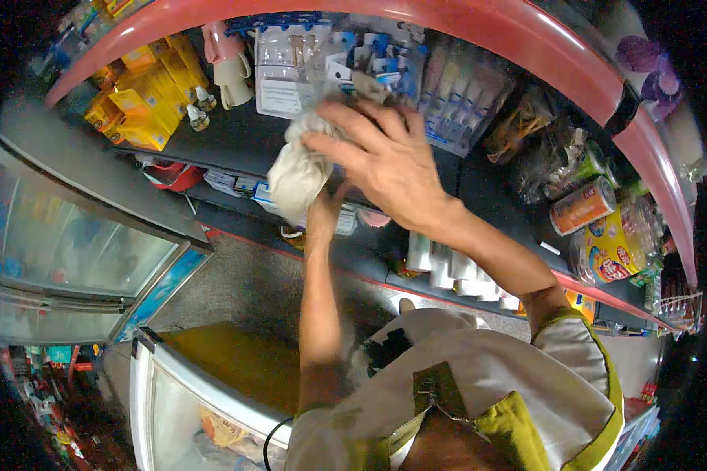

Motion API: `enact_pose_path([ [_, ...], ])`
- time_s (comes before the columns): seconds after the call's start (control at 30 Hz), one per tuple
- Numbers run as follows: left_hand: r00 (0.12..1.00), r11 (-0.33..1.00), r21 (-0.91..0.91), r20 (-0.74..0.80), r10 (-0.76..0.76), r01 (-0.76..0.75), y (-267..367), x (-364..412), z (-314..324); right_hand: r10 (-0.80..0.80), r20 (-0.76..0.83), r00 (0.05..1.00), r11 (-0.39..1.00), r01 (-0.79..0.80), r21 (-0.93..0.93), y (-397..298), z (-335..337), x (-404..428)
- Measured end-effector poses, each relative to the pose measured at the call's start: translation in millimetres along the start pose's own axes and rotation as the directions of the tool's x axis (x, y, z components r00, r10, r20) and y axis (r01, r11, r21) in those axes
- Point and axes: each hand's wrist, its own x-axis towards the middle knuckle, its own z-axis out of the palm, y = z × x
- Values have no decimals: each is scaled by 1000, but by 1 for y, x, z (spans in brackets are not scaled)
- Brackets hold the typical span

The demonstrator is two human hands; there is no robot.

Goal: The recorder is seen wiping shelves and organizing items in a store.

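Observation:
A crumpled white cloth [300, 171] is bunched up in front of the shelf. My left hand [328, 209] is mostly hidden behind the cloth and seems to grip it from below. Blurred by motion, my right hand [383, 159] reaches across with its thumb and a fingertip over the cloth's upper part. Whether those fingers grip it is unclear. Clear hanging packs [283, 73] and blue-and-white packs [383, 65] are just beyond my fingers. Packaged toothbrush-like items [465, 97] hang to the right.
Yellow boxes [153, 88], small bulbs [199, 118] and a pink-and-white container [228, 65] stand on the left of the dark shelf [247, 141]. An orange can [583, 206] is at right. White rolls or cups [448, 265] fill a lower shelf. A white freezer [212, 382] and glass-fronted cooler [88, 218] flank the floor.

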Motion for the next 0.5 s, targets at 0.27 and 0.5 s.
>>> enact_pose_path([
  [0.27,930,829,475,-56,363,-295,8,4,-2,57,313,948,994,-83,71,-9,45,-76],
  [0.5,986,924,364,-65,151,-117,17,-1,-8,346,372,862,938,-331,-104,51,-48,-121],
])
